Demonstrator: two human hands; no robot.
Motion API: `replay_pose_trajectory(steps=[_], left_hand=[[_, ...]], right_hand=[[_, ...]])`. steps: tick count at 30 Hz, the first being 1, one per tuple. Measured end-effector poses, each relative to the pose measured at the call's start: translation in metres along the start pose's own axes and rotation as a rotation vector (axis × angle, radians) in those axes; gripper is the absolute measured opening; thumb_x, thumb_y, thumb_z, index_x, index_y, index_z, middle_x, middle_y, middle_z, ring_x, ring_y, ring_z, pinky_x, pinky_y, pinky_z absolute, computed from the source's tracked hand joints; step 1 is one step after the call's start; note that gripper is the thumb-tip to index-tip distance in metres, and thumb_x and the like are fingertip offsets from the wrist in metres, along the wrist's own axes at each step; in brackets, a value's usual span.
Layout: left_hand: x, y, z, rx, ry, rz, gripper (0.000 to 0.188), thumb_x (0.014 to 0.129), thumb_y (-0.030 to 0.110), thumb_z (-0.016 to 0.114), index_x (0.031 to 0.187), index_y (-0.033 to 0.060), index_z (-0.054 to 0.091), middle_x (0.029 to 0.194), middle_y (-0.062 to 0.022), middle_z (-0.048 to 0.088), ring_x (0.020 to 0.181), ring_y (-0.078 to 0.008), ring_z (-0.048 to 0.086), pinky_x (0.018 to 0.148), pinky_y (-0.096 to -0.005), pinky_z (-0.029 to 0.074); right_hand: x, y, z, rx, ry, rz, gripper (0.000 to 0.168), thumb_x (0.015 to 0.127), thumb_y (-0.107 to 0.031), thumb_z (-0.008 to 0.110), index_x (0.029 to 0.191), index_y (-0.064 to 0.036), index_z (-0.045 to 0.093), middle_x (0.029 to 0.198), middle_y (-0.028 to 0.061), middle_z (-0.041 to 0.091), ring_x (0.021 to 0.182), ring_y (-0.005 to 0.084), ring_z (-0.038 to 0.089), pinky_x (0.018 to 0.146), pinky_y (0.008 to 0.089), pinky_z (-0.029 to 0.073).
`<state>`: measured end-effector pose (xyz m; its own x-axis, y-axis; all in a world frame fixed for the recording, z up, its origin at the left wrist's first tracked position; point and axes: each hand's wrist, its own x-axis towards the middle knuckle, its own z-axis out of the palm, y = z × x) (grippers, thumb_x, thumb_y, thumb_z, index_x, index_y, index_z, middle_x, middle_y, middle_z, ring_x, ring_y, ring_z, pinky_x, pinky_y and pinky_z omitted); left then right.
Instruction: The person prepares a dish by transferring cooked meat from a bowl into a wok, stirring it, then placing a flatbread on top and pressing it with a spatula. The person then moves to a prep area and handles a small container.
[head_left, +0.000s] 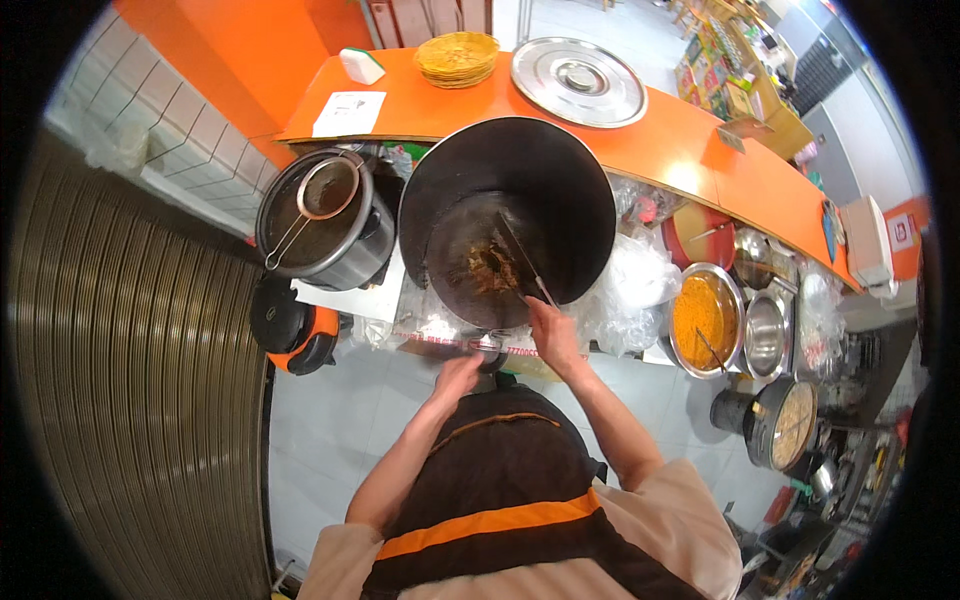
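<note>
A large black wok (454, 187) stands tilted before me, with a small clump of brown food (491, 266) at its bottom. My right hand (553, 334) grips the handle of a long metal turner (525, 255), whose dark blade reaches down into the wok beside the food. Close to the wok's near rim, my left hand (457, 377) is blurred next to a dark handle with a shiny metal end (489, 346). Whether its fingers are closed around that handle is hard to see.
A tall metal pot (382, 240) bearing a strainer (328, 187) stands left. Behind, an orange counter (675, 157) holds a steel lid (555, 97) and woven plates (456, 60). Plastic bags (637, 281) and a bowl of orange food (701, 319) are right. A shutter (142, 360) flanks me.
</note>
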<state>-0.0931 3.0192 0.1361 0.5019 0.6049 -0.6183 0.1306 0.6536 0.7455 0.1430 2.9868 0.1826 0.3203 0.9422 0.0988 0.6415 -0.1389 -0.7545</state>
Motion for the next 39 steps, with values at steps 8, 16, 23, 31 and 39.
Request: replay_pose_trajectory(steps=[8,16,23,31,39], left_hand=[[0.080,0.055,0.068,-0.154,-0.140,-0.070,0.026,0.099,0.032,0.056,0.091,0.0075,0.061,0.089,-0.0034,0.066,0.084,-0.0146,0.063,0.078,-0.0293,0.049],[0.074,0.063,0.007,0.172,-0.058,-0.050,0.016,0.099,0.020,0.053,0.095,0.0046,0.057,0.075,-0.0032,0.058,0.062,-0.0116,0.054,0.051,-0.0284,0.041],[0.083,0.044,-0.021,0.518,0.103,0.135,0.018,0.098,0.022,0.054,0.092,0.0050,0.056,0.071,0.0011,0.047,0.062,-0.0100,0.044,0.055,-0.0295,0.036],[0.050,0.060,-0.033,0.113,0.116,-0.032,0.028,0.101,0.034,0.049,0.093,0.0083,0.057,0.060,0.0017,0.044,0.051,-0.0091,0.042,0.046,-0.0270,0.031],[0.092,0.043,-0.047,0.514,0.213,0.156,0.038,0.103,0.038,0.043,0.094,0.0037,0.057,0.075,-0.0101,0.059,0.070,-0.0245,0.059,0.062,-0.0366,0.045]], right_hand=[[-0.031,-0.040,0.050,0.248,0.212,0.246,0.029,0.102,-0.018,0.046,0.123,-0.003,0.057,0.106,0.0240,0.064,0.096,0.0433,0.064,0.079,0.0470,0.051],[0.012,-0.013,0.022,-0.320,0.380,-0.005,0.043,0.092,-0.017,0.057,0.129,0.004,0.049,0.105,0.0227,0.062,0.099,0.0402,0.061,0.086,0.0449,0.050],[0.042,0.087,0.053,-0.457,0.023,0.171,0.025,0.091,-0.022,0.059,0.100,0.000,0.050,0.082,0.0221,0.067,0.073,0.0394,0.067,0.064,0.0484,0.054],[0.043,0.033,0.009,-0.326,-0.053,0.102,0.028,0.094,-0.025,0.060,0.090,0.001,0.052,0.073,0.0262,0.065,0.071,0.0448,0.064,0.063,0.0539,0.051],[0.010,0.015,-0.035,-0.030,-0.403,0.362,0.039,0.092,-0.035,0.060,0.080,0.003,0.062,0.072,0.0235,0.066,0.074,0.0432,0.066,0.069,0.0523,0.052]])
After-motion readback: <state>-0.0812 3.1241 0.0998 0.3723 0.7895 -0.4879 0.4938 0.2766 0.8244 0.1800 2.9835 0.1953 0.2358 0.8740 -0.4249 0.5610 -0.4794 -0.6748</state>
